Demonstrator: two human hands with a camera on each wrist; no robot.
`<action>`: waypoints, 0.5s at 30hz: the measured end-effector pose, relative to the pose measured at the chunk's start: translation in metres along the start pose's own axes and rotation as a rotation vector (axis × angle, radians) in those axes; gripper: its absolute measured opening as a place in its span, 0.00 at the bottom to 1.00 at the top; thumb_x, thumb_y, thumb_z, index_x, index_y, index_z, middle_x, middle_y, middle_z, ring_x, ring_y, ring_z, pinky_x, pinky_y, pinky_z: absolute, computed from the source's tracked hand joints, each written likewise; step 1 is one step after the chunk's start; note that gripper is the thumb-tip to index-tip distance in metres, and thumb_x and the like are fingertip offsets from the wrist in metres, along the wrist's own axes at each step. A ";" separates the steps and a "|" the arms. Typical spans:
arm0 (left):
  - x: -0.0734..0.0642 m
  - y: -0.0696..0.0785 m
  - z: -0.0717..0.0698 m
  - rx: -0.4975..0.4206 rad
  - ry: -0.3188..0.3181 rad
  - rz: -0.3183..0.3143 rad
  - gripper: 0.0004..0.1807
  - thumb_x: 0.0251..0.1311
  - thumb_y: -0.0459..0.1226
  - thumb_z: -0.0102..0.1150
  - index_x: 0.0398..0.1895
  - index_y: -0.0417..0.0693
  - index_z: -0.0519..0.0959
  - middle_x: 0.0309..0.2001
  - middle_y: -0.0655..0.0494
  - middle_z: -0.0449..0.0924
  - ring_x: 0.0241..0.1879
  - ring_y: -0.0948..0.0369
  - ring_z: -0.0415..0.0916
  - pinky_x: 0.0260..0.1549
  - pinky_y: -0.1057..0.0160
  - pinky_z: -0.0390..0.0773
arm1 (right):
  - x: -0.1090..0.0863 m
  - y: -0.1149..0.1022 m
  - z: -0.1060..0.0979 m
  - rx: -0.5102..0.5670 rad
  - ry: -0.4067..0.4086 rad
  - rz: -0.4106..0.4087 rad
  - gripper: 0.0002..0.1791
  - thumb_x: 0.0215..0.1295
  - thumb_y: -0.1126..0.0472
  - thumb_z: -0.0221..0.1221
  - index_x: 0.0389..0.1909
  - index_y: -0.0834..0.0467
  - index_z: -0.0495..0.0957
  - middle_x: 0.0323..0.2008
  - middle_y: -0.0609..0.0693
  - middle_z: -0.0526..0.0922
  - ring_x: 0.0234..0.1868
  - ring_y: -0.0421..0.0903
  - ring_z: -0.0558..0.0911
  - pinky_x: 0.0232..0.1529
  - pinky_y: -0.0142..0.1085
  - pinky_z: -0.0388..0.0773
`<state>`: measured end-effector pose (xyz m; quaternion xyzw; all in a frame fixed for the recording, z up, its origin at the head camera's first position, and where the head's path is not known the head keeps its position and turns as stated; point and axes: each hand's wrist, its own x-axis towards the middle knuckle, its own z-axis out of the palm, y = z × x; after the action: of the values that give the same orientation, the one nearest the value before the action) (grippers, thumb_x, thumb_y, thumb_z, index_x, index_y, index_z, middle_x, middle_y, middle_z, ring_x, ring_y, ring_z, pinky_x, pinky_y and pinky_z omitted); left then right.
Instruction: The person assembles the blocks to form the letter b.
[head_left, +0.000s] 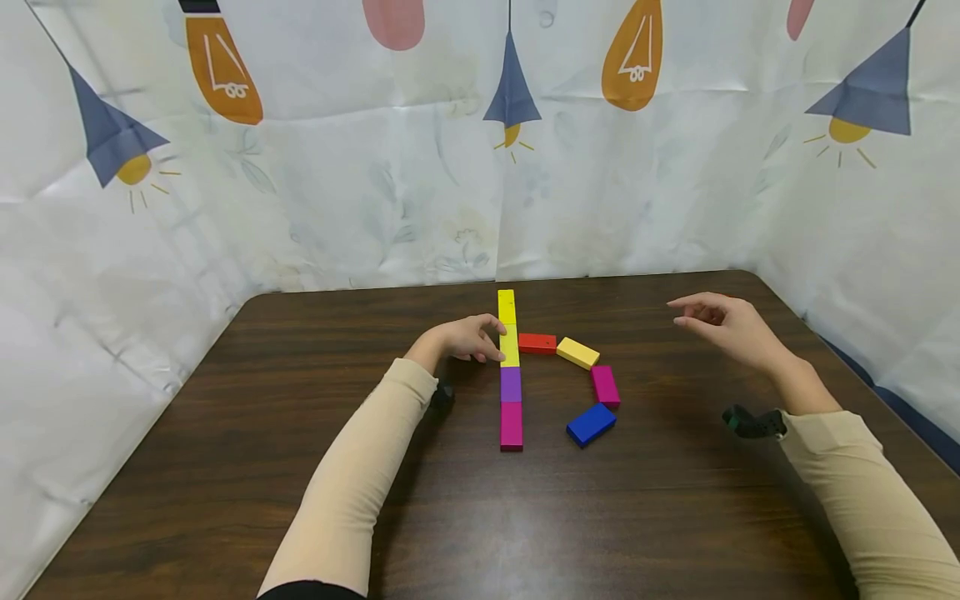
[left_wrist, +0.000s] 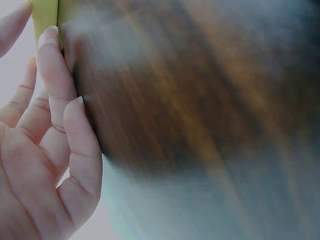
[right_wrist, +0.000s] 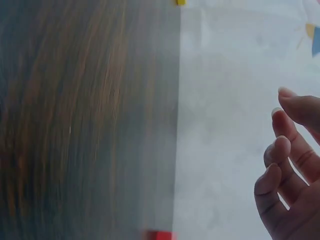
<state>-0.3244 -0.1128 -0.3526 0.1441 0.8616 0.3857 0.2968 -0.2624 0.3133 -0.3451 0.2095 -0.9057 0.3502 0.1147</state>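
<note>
My left hand (head_left: pixel 468 337) is at the column of blocks, its thumb and a finger pinching the second yellow block (head_left: pixel 510 348) from the top. In the left wrist view, that yellow block (left_wrist: pixel 45 15) shows between the thumb and a fingertip. The column also has a yellow block (head_left: pixel 506 306) at the far end, then a purple block (head_left: pixel 511 384) and a magenta block (head_left: pixel 512 427) toward me. Off to the right, my right hand (head_left: pixel 731 329) is raised over the table with fingers loosely bent and nothing held.
Curving out from the column's right side are a red block (head_left: pixel 537 343), a paler yellow block (head_left: pixel 578 353), a magenta block (head_left: pixel 606 387) and a blue block (head_left: pixel 592 424). All lie on the dark wooden table (head_left: pixel 300 467). A patterned white curtain (head_left: pixel 337 192) hangs behind it.
</note>
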 end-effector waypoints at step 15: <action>0.000 0.001 0.000 0.009 0.002 -0.005 0.26 0.68 0.36 0.65 0.65 0.44 0.67 0.37 0.54 0.83 0.32 0.62 0.72 0.34 0.65 0.67 | 0.008 0.050 -0.010 -0.085 0.181 0.146 0.22 0.76 0.61 0.60 0.65 0.66 0.74 0.39 0.57 0.76 0.32 0.29 0.72 0.29 0.27 0.66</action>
<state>-0.3241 -0.1123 -0.3523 0.1429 0.8641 0.3811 0.2962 -0.2916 0.3510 -0.3645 0.1054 -0.9185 0.3366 0.1790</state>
